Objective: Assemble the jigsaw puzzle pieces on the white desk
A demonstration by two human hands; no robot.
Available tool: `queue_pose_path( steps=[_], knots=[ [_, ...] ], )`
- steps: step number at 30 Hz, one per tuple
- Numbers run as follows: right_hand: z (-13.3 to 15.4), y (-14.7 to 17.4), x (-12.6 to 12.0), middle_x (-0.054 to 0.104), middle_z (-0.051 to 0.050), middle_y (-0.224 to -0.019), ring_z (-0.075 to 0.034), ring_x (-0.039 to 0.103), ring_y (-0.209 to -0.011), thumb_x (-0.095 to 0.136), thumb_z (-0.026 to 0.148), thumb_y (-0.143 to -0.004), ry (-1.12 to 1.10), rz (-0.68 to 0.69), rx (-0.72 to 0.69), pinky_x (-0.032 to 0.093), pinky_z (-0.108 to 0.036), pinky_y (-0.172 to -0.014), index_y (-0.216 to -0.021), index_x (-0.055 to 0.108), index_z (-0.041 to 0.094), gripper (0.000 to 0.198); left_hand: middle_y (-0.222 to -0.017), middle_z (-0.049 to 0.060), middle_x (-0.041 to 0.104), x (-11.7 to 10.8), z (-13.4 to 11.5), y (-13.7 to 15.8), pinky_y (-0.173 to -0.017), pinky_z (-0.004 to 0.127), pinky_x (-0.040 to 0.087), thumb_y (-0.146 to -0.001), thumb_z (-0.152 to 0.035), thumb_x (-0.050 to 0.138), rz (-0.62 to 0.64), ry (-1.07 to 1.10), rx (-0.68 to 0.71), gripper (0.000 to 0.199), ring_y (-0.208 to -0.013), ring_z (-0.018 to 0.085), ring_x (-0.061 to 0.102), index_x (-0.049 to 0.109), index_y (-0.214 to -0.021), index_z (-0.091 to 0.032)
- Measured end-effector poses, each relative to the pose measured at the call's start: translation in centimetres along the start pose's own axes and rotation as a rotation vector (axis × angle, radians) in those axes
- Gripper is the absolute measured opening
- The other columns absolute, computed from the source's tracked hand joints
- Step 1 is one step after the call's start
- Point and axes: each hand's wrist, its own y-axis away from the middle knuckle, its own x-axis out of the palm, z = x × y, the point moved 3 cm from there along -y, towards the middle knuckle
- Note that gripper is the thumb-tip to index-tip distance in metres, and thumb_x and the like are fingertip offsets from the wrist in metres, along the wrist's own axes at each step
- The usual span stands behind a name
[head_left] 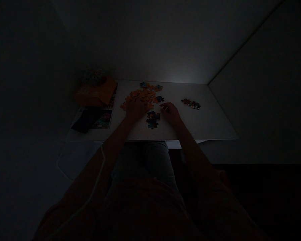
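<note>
The picture is very dark. My left hand [136,109] lies over the near edge of a heap of orange jigsaw puzzle pieces [145,95], its fingers stretched out and touching them. To the right, my right hand [171,113] hovers at or just above the table, fingers loosely bent and apart, with no piece visible in them. Between my hands lies a small joined group of dark puzzle pieces [152,119]. A dark blue puzzle piece [160,99] sits at the heap's right side, just beyond my right fingertips.
The white table [210,124] meets a wall behind. Another cluster of puzzle pieces [191,103] lies to the right. At left stand an orange bag [95,94], a colourful printed sheet [102,119] and a dark flat object [86,120]. A white cable [100,170] crosses my left arm.
</note>
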Motion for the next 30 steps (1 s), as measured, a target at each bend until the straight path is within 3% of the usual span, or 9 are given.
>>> queue_pose_path(
  steps=[3,6,10,12,14,17,21,26,30],
  knots=[
    [-0.3,-0.2,0.0,0.074,-0.015,-0.130,-0.031,0.071,-0.102,0.067,0.037,-0.099,0.048,-0.044,0.058,0.062,-0.051,-0.106,-0.137,0.074,0.025,0.040,-0.148,0.014,0.077,-0.1,0.0,-0.2,-0.139,0.067,0.028,-0.123,-0.045,0.053,-0.017,-0.012,-0.012,0.040,-0.151,0.037,0.060,0.085,-0.126,-0.022],
    [-0.7,-0.7,0.2,0.072,-0.017,-0.137,-0.032,0.071,-0.107,0.070,0.042,-0.099,0.085,-0.084,0.089,0.061,-0.053,-0.110,-0.144,0.070,0.024,0.049,-0.146,0.012,0.077,-0.2,0.3,-0.1,-0.137,0.057,0.037,-0.126,-0.039,0.044,-0.009,0.029,-0.021,0.042,-0.146,0.030,0.064,0.082,-0.129,-0.021],
    [-0.8,-2.2,1.0,0.073,-0.022,-0.141,-0.038,0.072,-0.125,0.073,0.046,-0.100,0.207,-0.083,0.163,0.059,-0.055,-0.116,-0.150,0.069,0.019,0.057,-0.141,0.012,0.077,-0.1,0.3,0.3,-0.132,0.049,0.044,-0.118,-0.043,0.065,0.035,0.091,0.073,0.028,-0.143,0.029,0.066,0.085,-0.113,-0.024],
    [-0.5,-3.1,1.4,0.071,-0.024,-0.147,-0.042,0.072,-0.130,0.074,0.053,-0.101,0.287,-0.080,0.218,0.058,-0.059,-0.116,-0.153,0.068,0.016,0.064,-0.146,0.014,0.074,-0.2,0.3,0.5,-0.135,0.053,0.042,-0.113,-0.044,0.073,0.006,0.084,0.064,0.025,-0.148,0.033,0.063,0.084,-0.118,-0.023],
    [-0.2,-3.9,1.7,0.070,-0.026,-0.152,-0.046,0.072,-0.132,0.076,0.063,-0.101,0.348,-0.098,0.257,0.058,-0.062,-0.114,-0.152,0.070,0.017,0.069,-0.153,0.016,0.072,-0.3,0.4,0.4,-0.135,0.055,0.041,-0.115,-0.043,0.069,-0.042,0.057,-0.029,0.029,-0.153,0.035,0.060,0.081,-0.128,-0.020],
    [-0.2,-4.8,1.7,0.077,-0.023,-0.142,-0.046,0.075,-0.127,0.080,0.068,-0.098,0.362,-0.149,0.287,0.059,-0.062,-0.110,-0.139,0.077,0.022,0.062,-0.154,0.017,0.072,-0.7,0.6,0.2,-0.132,0.057,0.044,-0.118,-0.040,0.058,-0.058,0.018,-0.184,0.030,-0.151,0.036,0.061,0.079,-0.126,-0.020],
    [-1.4,-5.9,1.1,0.084,-0.017,-0.119,-0.043,0.077,-0.119,0.084,0.064,-0.096,0.317,-0.113,0.318,0.061,-0.061,-0.105,-0.130,0.079,0.025,0.052,-0.152,0.016,0.073,-0.8,0.5,-0.1,-0.131,0.056,0.046,-0.116,-0.041,0.058,-0.032,-0.008,-0.184,0.029,-0.151,0.036,0.061,0.077,-0.127,-0.022],
    [-2.2,-7.7,0.8,0.076,-0.024,-0.144,-0.045,0.075,-0.128,0.092,0.066,-0.090,0.341,-0.082,0.151,0.054,-0.065,-0.117,-0.145,0.078,0.019,0.074,-0.167,0.020,0.062,0.2,0.6,-0.1,-0.136,0.060,0.039,-0.113,-0.048,0.061,-0.027,-0.055,-0.195,0.050,-0.159,0.043,0.053,0.069,-0.153,-0.019],
    [-2.5,-8.7,1.1,0.079,-0.018,-0.132,-0.039,0.077,-0.116,0.090,0.059,-0.093,0.274,-0.002,0.031,0.058,-0.058,-0.111,-0.133,0.085,0.023,0.055,-0.173,0.021,0.057,0.4,0.7,-0.8,-0.139,0.063,0.031,-0.110,-0.045,0.064,0.038,-0.095,-0.095,0.061,-0.163,0.045,0.047,0.062,-0.164,-0.018]
  ],
)
